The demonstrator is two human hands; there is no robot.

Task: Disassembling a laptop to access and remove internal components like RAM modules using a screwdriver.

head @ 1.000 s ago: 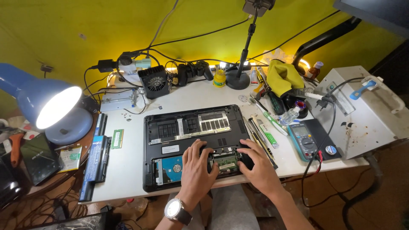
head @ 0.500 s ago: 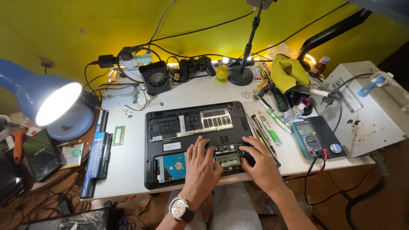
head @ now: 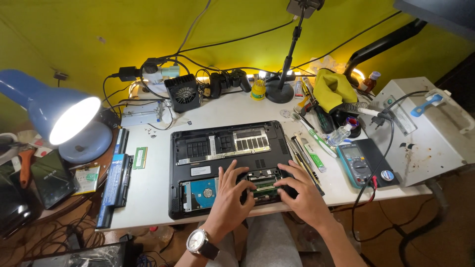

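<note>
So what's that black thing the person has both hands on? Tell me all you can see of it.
It is an opened laptop, lying bottom up and flat on the white table, black and plastic-looking. Its cover is off: a silvery hard drive sits at the near left and a green memory board in a bay near the middle, with vent slots and a pale label above. The left hand and right hand rest fingertips on the memory bay. Tools lie just right of it.

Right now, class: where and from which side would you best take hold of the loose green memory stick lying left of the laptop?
Probably by the two long edges of the memory stick, fingers pinching from above: it lies flat with bare table around it, clear of the battery.
</note>
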